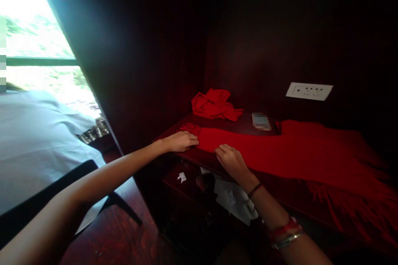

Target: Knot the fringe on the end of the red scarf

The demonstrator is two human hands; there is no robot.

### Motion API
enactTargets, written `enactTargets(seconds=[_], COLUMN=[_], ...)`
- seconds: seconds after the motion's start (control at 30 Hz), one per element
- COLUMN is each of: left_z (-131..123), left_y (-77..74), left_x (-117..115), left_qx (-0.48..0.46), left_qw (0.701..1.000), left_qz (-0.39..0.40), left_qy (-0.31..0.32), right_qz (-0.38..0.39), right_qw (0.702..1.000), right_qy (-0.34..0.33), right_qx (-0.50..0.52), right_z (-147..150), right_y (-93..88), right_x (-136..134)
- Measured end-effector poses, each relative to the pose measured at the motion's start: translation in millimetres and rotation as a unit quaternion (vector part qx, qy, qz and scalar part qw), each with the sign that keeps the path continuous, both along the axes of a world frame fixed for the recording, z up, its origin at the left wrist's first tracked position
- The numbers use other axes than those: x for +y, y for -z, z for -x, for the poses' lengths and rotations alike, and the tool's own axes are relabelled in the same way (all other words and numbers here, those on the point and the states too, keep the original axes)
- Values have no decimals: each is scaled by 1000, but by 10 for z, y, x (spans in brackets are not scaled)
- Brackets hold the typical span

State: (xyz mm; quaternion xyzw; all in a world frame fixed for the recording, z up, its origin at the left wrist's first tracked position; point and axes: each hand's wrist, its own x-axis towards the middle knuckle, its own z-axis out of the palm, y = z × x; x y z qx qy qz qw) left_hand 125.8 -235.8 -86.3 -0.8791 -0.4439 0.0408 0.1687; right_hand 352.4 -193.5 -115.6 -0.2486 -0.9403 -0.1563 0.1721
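Observation:
A long red fringed scarf (273, 153) lies stretched along a dark wooden shelf (202, 159), its fringe showing at the left end and along the right. My left hand (183, 140), a ring on one finger, is closed on the scarf near its left fringed end. To its right, the curled fingers of my right hand (231, 161) grip the scarf's near edge; bracelets circle that wrist. My fingertips are partly hidden. Behind the left part of the scarf sits a crumpled red cloth (214, 105).
A small blurred rectangular object (261, 121) lies behind the scarf. A white socket panel (309, 91) is on the back wall. Papers (234, 201) and a white scrap (182, 177) lie below the shelf. At left, a person in white (40, 132) is beside a dark chair (90, 169).

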Motion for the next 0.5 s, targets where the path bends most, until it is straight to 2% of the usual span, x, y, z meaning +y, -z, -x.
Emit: enactTargets(seconds=[0.17,0.33,0.5], left_z=[-89,-97,-51], left_y=[41,73,59], left_x=[4,-6,6], left_qx=[16,47,60], left_qw=[998,992,987], left_qz=[-52,-113,-144], left_qy=[39,34,41], right_qz=[-12,-11,-10], right_qw=[1000,1000,999], right_qy=[-8,23,42], right_qx=[1,15,-12], right_z=[1,-37,-94], right_y=[23,24,-13], right_x=[14,6,-31])
